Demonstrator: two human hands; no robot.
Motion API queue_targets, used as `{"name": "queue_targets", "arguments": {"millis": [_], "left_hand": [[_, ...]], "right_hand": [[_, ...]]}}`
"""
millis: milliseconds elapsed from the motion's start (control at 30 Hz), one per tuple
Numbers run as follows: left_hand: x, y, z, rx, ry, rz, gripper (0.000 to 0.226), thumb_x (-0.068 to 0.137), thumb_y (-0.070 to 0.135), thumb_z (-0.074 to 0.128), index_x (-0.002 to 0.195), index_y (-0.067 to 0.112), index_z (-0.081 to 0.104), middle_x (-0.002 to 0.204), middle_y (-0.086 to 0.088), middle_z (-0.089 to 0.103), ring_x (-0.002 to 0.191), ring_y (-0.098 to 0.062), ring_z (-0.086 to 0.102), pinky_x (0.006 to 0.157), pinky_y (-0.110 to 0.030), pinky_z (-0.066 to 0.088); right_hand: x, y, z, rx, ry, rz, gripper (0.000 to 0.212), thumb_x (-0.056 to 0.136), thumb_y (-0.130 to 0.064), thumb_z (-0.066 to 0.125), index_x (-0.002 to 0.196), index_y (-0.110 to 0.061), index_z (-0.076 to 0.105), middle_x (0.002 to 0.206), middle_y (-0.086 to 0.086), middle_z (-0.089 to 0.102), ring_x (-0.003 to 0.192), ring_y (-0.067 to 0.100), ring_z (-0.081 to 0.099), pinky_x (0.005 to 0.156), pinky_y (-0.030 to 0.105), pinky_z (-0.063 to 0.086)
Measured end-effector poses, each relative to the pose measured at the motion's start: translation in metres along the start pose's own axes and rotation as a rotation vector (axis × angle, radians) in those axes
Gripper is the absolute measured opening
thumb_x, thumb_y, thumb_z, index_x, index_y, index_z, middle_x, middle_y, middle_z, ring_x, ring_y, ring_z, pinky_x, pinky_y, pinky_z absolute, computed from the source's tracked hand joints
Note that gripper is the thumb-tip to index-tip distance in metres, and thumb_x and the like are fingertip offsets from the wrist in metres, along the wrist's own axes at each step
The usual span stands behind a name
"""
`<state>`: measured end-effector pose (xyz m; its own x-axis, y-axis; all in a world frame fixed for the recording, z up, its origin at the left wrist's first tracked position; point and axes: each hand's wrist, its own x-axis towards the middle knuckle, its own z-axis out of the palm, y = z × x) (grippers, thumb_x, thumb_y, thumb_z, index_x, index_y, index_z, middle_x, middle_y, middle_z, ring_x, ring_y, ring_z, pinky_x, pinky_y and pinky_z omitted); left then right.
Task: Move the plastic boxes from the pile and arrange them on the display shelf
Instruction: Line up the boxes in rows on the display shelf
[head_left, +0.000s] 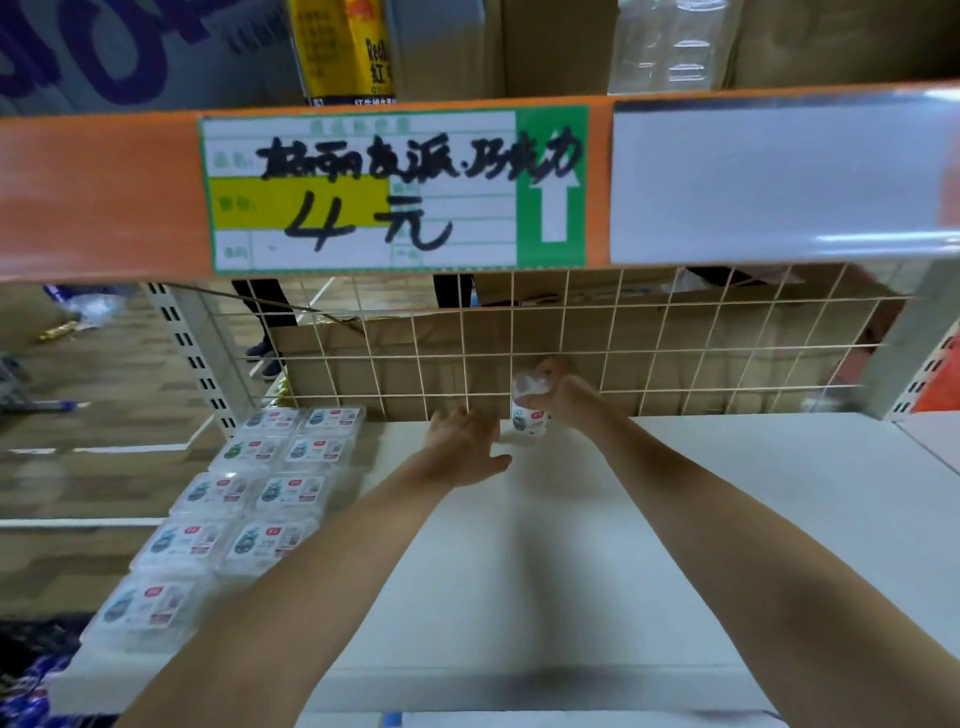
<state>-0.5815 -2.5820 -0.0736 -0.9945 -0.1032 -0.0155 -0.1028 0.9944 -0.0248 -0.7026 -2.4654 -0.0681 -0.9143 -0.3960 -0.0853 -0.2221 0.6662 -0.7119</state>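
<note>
My right hand (558, 397) grips a clear plastic box (529, 410) with a printed label, holding it on edge at the back of the white display shelf (675, 519), close to the wire mesh. My left hand (460, 441) reaches in just left of that box with fingers spread, holding nothing. Two rows of the same clear labelled boxes (244, 499) lie flat along the left side of the shelf, running from the back towards the front edge.
A wire mesh panel (649, 338) closes the back of the shelf, with cardboard cartons (571, 343) behind it. An orange beam with a handwritten price label (395, 189) hangs low overhead. A slotted upright (192, 348) stands at the back left. A person's legs show beyond the mesh.
</note>
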Motion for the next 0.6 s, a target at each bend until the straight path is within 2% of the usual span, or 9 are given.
{"name": "queue_targets", "arguments": {"millis": [100, 200, 267, 333, 400, 500, 600], "left_hand": [[0.002, 0.002, -0.001, 0.009, -0.009, 0.006, 0.049, 0.090, 0.051, 0.051, 0.126, 0.018, 0.051, 0.134, -0.005, 0.049, 0.126, -0.026, 0.042, 0.101, -0.039, 0.036], [0.002, 0.003, -0.002, 0.018, -0.013, 0.017, 0.050, 0.090, 0.052, 0.050, 0.127, 0.018, 0.051, 0.134, -0.006, 0.050, 0.125, -0.026, 0.043, 0.101, -0.038, 0.037], [0.001, 0.007, -0.001, 0.046, -0.017, 0.030, 0.051, 0.091, 0.051, 0.048, 0.129, 0.017, 0.050, 0.134, -0.007, 0.051, 0.125, -0.026, 0.044, 0.100, -0.037, 0.036], [-0.001, 0.015, 0.000, 0.077, -0.025, 0.073, 0.051, 0.093, 0.050, 0.045, 0.131, 0.016, 0.048, 0.133, -0.008, 0.052, 0.124, -0.026, 0.045, 0.099, -0.037, 0.036], [-0.001, 0.028, 0.000, 0.094, -0.030, 0.133, 0.050, 0.094, 0.047, 0.043, 0.131, 0.013, 0.046, 0.131, -0.010, 0.052, 0.120, -0.028, 0.048, 0.095, -0.036, 0.037], [0.002, 0.050, -0.002, 0.087, -0.045, 0.246, 0.046, 0.095, 0.042, 0.042, 0.130, 0.013, 0.048, 0.129, -0.011, 0.053, 0.117, -0.028, 0.050, 0.093, -0.036, 0.038], [0.010, 0.075, -0.005, 0.074, -0.056, 0.354, 0.043, 0.095, 0.040, 0.044, 0.127, 0.013, 0.050, 0.126, -0.009, 0.053, 0.117, -0.026, 0.048, 0.094, -0.036, 0.037]], "right_hand": [[0.002, 0.000, 0.001, -0.013, 0.006, 0.000, 0.060, 0.075, -0.028, 0.078, 0.126, -0.013, 0.048, 0.122, 0.010, 0.051, 0.112, 0.029, 0.052, 0.092, 0.036, 0.048], [-0.003, 0.002, -0.001, -0.102, 0.032, -0.033, 0.063, 0.075, -0.039, 0.076, 0.128, -0.015, 0.050, 0.127, 0.012, 0.052, 0.112, 0.030, 0.053, 0.095, 0.038, 0.048], [-0.010, 0.005, -0.004, -0.176, 0.033, -0.077, 0.057, 0.084, -0.038, 0.067, 0.132, -0.013, 0.050, 0.128, 0.011, 0.052, 0.114, 0.029, 0.051, 0.094, 0.034, 0.046], [-0.021, 0.014, -0.009, -0.182, 0.044, -0.070, 0.049, 0.088, -0.034, 0.064, 0.129, -0.009, 0.054, 0.122, 0.011, 0.056, 0.108, 0.026, 0.055, 0.086, 0.029, 0.046], [-0.032, 0.027, -0.014, -0.201, 0.047, -0.059, 0.046, 0.086, -0.037, 0.064, 0.124, -0.010, 0.059, 0.122, 0.007, 0.057, 0.111, 0.024, 0.056, 0.089, 0.030, 0.047], [-0.059, 0.052, -0.024, -0.269, 0.061, -0.006, 0.049, 0.088, -0.033, 0.062, 0.132, -0.013, 0.051, 0.134, 0.009, 0.051, 0.125, 0.026, 0.045, 0.104, 0.035, 0.038], [-0.094, 0.079, -0.037, -0.444, 0.045, 0.060, 0.045, 0.091, -0.025, 0.055, 0.134, -0.017, 0.046, 0.134, 0.008, 0.046, 0.126, 0.025, 0.040, 0.103, 0.033, 0.037]]}}
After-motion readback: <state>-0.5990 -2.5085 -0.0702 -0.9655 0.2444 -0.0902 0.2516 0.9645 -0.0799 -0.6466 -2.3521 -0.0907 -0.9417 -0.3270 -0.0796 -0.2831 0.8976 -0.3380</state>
